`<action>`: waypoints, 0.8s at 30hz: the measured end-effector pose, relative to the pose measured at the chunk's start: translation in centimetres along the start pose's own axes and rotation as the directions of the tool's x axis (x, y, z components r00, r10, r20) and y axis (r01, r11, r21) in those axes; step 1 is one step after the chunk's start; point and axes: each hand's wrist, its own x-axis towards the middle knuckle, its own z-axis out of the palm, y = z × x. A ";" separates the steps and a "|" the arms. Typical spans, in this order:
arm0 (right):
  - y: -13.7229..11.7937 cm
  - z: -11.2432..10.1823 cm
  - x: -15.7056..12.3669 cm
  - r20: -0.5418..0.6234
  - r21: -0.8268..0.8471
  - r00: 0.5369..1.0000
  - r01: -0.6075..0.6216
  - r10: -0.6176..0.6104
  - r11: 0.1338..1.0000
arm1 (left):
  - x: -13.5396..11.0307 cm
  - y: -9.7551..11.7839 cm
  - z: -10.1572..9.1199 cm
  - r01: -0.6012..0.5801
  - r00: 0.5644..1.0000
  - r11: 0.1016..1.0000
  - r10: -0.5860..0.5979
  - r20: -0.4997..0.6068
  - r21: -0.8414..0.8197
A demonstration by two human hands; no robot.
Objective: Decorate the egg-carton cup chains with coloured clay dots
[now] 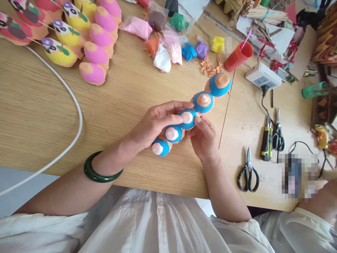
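Observation:
Between my hands is an orange egg-carton strip [206,86], a slanting row of several domes ringed with blue clay [221,92]. Pale pink clay [172,134] tops most of the domes; the far upper one shows a bare orange tip. My left hand [160,119] grips the strip from its left side, fingers along the middle domes. From the right, my right hand [202,135] has its thumb on the edge of the middle dome, with the other fingers curled beneath and partly hidden.
Bagged coloured clay [162,58] and orange shavings [210,66] lie beyond the strip, near a red cup [238,55]. At right are a power strip [263,75], scissors [248,172] and a utility knife [266,140]. Painted carton pieces [93,72] and a white cable [76,105] occupy the left.

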 end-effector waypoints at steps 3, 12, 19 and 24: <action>-0.2 -0.4 0.3 0.044 0.053 0.998 -0.043 0.040 0.998 | 0.0 -0.1 0.0 -0.023 0.999 0.997 0.026 0.036 -0.077; -0.3 -1.5 1.0 0.171 0.099 0.985 -0.056 0.039 0.994 | -0.2 -0.4 0.1 -0.003 0.990 0.980 0.031 0.137 -0.198; -0.1 -1.9 1.2 0.261 0.120 0.965 -0.039 0.006 0.992 | -0.2 -0.1 0.6 0.011 0.993 0.983 0.011 0.117 -0.184; 0.0 -2.0 1.1 0.256 0.123 0.967 -0.040 0.007 0.992 | -0.1 -0.1 0.3 -0.002 0.996 0.990 0.014 0.085 -0.142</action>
